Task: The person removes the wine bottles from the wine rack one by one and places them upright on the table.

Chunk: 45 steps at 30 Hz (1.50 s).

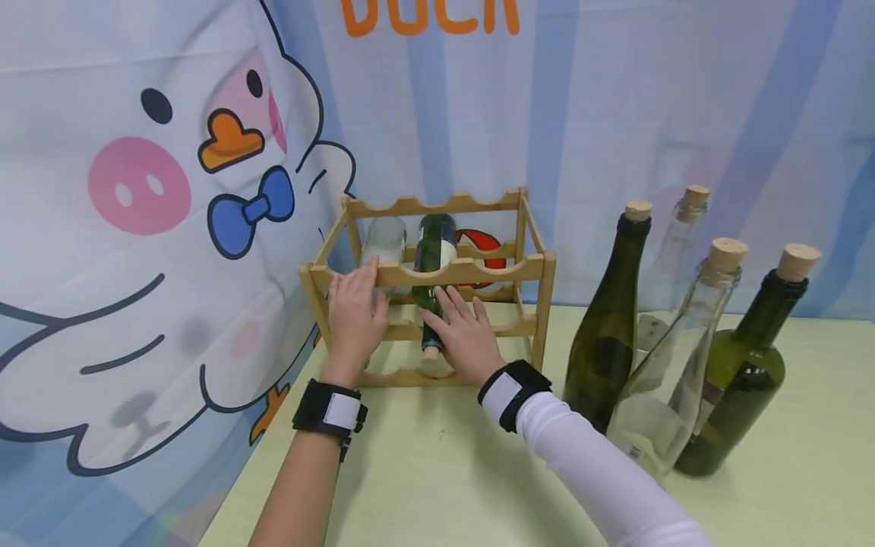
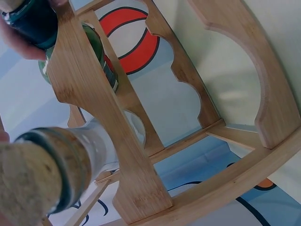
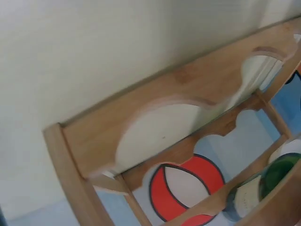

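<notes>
A wooden wine rack stands near the back curtain. In its upper tier lie a clear corked bottle on the left and a green corked bottle beside it, necks toward me. My left hand rests over the clear bottle's neck, fingertips at the front rail; the left wrist view shows that bottle's cork close up. With fingers extended and spread, my right hand touches the green bottle about its neck, the thumb lying across it. The green bottle's cork stays visible below the thumb.
To the right stand two dark green corked bottles and two clear corked ones, close together. A duck-print curtain borders the table's left side and back. The right wrist view shows the rack's scalloped rail.
</notes>
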Each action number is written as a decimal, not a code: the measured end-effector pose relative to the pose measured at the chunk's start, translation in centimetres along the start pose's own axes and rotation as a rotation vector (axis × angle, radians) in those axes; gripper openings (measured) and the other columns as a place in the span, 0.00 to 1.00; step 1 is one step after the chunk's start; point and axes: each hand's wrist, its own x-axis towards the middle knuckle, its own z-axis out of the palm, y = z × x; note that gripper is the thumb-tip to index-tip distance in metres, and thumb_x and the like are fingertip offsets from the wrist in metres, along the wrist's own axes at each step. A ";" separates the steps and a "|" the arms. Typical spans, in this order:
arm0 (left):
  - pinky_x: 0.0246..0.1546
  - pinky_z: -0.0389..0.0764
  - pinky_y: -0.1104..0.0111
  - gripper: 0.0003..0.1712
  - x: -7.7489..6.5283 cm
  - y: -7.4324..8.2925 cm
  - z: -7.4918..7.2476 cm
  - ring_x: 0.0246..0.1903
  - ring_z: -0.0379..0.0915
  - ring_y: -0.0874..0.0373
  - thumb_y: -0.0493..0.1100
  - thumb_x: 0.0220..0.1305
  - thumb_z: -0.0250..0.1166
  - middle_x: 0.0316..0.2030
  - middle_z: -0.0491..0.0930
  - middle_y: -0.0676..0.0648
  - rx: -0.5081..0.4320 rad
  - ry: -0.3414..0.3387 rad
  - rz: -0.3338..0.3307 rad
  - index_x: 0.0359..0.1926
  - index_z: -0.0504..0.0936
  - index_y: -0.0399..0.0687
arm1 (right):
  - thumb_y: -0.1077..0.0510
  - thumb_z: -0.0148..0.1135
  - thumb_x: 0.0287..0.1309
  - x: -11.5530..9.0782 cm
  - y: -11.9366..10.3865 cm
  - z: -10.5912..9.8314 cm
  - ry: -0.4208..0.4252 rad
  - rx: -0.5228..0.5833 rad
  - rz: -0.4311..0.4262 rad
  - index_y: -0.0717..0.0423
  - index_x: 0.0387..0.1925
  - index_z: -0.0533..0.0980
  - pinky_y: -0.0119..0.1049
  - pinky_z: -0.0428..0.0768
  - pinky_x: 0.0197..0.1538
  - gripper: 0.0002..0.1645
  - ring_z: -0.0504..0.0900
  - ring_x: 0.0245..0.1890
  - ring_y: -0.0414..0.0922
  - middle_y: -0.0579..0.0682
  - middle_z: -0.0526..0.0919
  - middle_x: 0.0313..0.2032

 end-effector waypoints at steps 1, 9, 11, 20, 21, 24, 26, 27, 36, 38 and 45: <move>0.62 0.50 0.50 0.30 0.0 0.1 0.0 0.56 0.64 0.49 0.36 0.57 0.55 0.56 0.70 0.43 -0.002 0.002 -0.001 0.62 0.61 0.43 | 0.57 0.64 0.47 0.0 0.0 -0.1 0.006 0.002 -0.006 0.41 0.55 0.68 0.53 0.60 0.61 0.31 0.57 0.65 0.49 0.52 0.61 0.63; 0.62 0.52 0.50 0.31 -0.1 0.5 0.0 0.56 0.64 0.49 0.36 0.57 0.55 0.56 0.69 0.43 0.037 -0.027 0.005 0.63 0.60 0.43 | 0.62 0.63 0.47 -1.1 -1.1 -0.9 0.078 0.065 -0.120 0.44 0.41 0.74 0.54 0.65 0.56 0.18 0.63 0.62 0.48 0.51 0.68 0.59; 0.62 0.52 0.50 0.31 0.0 0.4 0.0 0.56 0.64 0.49 0.35 0.57 0.55 0.56 0.69 0.43 0.051 -0.026 0.011 0.63 0.60 0.43 | 0.62 0.63 0.47 -1.2 -1.3 -1.1 0.109 0.087 -0.130 0.44 0.40 0.74 0.55 0.66 0.56 0.17 0.64 0.61 0.48 0.51 0.69 0.58; 0.61 0.53 0.51 0.34 -0.4 0.6 -0.1 0.55 0.64 0.48 0.33 0.55 0.56 0.55 0.70 0.42 0.079 -0.037 0.010 0.64 0.59 0.43 | 0.63 0.61 0.49 -2.0 -1.3 -2.1 0.127 0.154 -0.104 0.46 0.40 0.75 0.56 0.65 0.56 0.15 0.65 0.60 0.50 0.52 0.71 0.57; 0.61 0.53 0.51 0.34 -0.4 0.7 -0.2 0.55 0.64 0.48 0.33 0.55 0.56 0.55 0.70 0.42 0.089 -0.042 0.008 0.64 0.58 0.43 | 0.63 0.61 0.49 -2.0 -1.4 -2.3 0.127 0.168 -0.096 0.46 0.41 0.75 0.56 0.65 0.56 0.16 0.65 0.60 0.50 0.53 0.71 0.57; 0.61 0.54 0.52 0.34 -0.4 0.8 -0.3 0.55 0.64 0.48 0.34 0.56 0.56 0.55 0.70 0.43 0.127 -0.058 0.007 0.64 0.57 0.44 | 0.64 0.64 0.46 -2.1 -1.9 -3.1 0.135 0.226 -0.076 0.47 0.41 0.75 0.56 0.64 0.56 0.18 0.65 0.61 0.50 0.53 0.70 0.57; 0.61 0.54 0.52 0.34 -0.3 0.8 -0.3 0.54 0.64 0.48 0.35 0.57 0.55 0.54 0.70 0.43 0.149 -0.061 0.012 0.65 0.57 0.43 | 0.64 0.65 0.43 -2.1 -2.4 -3.9 0.149 0.262 -0.072 0.49 0.41 0.75 0.57 0.64 0.56 0.20 0.65 0.61 0.50 0.54 0.71 0.57; 0.61 0.54 0.52 0.34 -0.3 0.7 -0.3 0.54 0.64 0.48 0.35 0.57 0.55 0.54 0.70 0.42 0.158 -0.062 0.017 0.65 0.56 0.43 | 0.65 0.66 0.41 -2.2 -2.7 -4.3 0.156 0.277 -0.075 0.50 0.41 0.75 0.57 0.65 0.55 0.21 0.65 0.60 0.50 0.55 0.71 0.57; 0.63 0.50 0.53 0.41 -0.4 -0.1 -1.1 0.60 0.55 0.45 0.39 0.56 0.57 0.60 0.61 0.37 0.192 -0.181 0.106 0.66 0.46 0.35 | 0.62 0.67 0.41 -4.6 -4.4 -7.1 0.214 0.364 -0.115 0.51 0.40 0.75 0.55 0.66 0.56 0.20 0.66 0.60 0.50 0.56 0.73 0.55; 0.64 0.48 0.53 0.42 -0.5 -0.2 -1.4 0.63 0.50 0.45 0.40 0.56 0.57 0.63 0.56 0.36 0.187 -0.219 0.124 0.66 0.45 0.34 | 0.56 0.66 0.45 -5.4 -4.6 -7.9 0.248 0.387 -0.138 0.51 0.40 0.75 0.54 0.66 0.55 0.17 0.67 0.60 0.49 0.56 0.73 0.54; 0.58 0.58 0.48 0.55 -3.4 2.0 -2.0 0.64 0.43 0.37 0.40 0.44 0.67 0.65 0.44 0.31 0.061 -0.226 0.298 0.67 0.41 0.36 | 0.44 0.46 0.59 -7.5 -5.1 -11.3 0.382 0.538 -0.194 0.56 0.37 0.76 0.46 0.73 0.51 0.21 0.72 0.55 0.52 0.58 0.76 0.50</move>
